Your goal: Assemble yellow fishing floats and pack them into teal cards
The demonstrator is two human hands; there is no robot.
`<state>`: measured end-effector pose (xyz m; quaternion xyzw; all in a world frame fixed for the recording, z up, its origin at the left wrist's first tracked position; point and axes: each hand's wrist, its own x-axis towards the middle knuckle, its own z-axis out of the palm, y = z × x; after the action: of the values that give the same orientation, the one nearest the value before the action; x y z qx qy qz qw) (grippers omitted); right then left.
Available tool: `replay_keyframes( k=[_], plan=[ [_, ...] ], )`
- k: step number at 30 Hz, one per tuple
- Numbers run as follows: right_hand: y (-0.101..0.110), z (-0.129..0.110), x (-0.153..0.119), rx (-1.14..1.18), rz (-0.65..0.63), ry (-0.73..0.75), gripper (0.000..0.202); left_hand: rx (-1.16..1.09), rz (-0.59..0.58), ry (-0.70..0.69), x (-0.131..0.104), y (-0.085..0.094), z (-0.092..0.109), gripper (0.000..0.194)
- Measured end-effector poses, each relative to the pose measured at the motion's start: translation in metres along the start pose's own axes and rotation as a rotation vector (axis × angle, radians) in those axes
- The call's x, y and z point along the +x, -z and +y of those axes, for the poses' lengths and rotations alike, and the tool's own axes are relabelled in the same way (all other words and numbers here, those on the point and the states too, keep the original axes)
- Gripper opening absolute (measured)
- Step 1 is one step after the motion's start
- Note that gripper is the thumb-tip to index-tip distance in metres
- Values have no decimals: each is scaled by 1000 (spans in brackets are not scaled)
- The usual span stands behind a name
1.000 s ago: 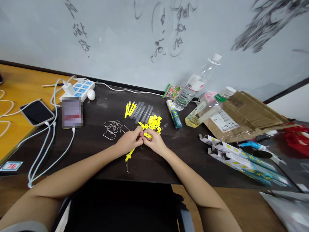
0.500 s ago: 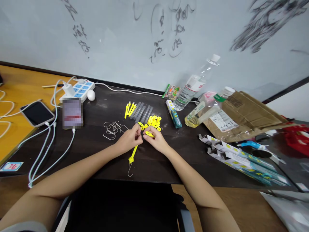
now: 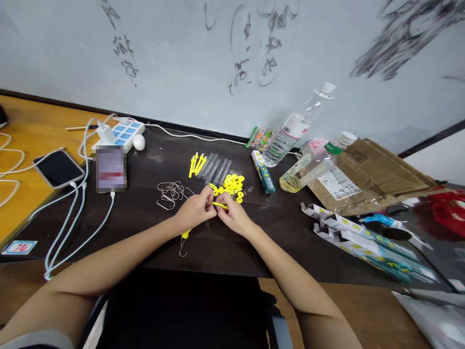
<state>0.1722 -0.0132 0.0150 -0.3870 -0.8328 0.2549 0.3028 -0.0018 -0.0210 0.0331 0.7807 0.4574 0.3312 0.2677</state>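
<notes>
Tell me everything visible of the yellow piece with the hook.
The yellow piece looks plastic; only its knobby end shows below the left hand, which seems to hold and hide the rest. A metallic-looking wire hook extends from it toward the person, tip curled. Whether it touches the table is unclear.

This looks like an office or shared workroom. Beyond the left hand (image 3: 196, 211) and the right hand (image 3: 234, 214) stands a whiteboard (image 3: 174, 72) with marker writing. Under them is a dark desk (image 3: 276, 218); far left of the left hand, it bears a number sticker (image 3: 20, 247) and adjoins an orange desk (image 3: 47, 114). A power strip (image 3: 129, 131) and plugged-in phone (image 3: 60, 168) lie that side; right of the right hand rests a parcel (image 3: 385, 174).
</notes>
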Motion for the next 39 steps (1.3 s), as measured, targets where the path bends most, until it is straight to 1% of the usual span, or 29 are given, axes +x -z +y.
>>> replay_keyframes(
  k=[6, 10, 14, 19, 22, 26, 29, 35, 39],
  plan=[
    [-1, 2, 0, 18, 8, 7, 8, -17, -7, 14, 0, 2, 2, 20],
    [-2, 2, 0, 90, 17, -19, 6, -31, -13, 10, 0, 2, 1, 20],
    [-2, 2, 1, 155, 12, -3, 5, -94, -7, -2, -1, 1, 2, 21],
    [0, 4, 2, 211, 6, 17, 5, -187, -6, 47, 0, 1, 1, 21],
    [2, 5, 3, 235, 15, 26, 8, -313, -32, 116, 1, -2, -3, 22],
    [2, 6, 3, 256, 5, 23, 10, -632, -97, 251, 3, -10, -9, 28],
    [2, 6, 3, 275, -2, 17, 10, -783, -118, 298, 6, -14, -11, 31],
    [5, 6, 3, 200, 23, 40, 8, -898, -102, 376, 8, -13, -7, 30],
    [8, 5, 3, 71, 41, 69, 10, -914, -95, 401, 8, -11, -5, 29]
  ],
)
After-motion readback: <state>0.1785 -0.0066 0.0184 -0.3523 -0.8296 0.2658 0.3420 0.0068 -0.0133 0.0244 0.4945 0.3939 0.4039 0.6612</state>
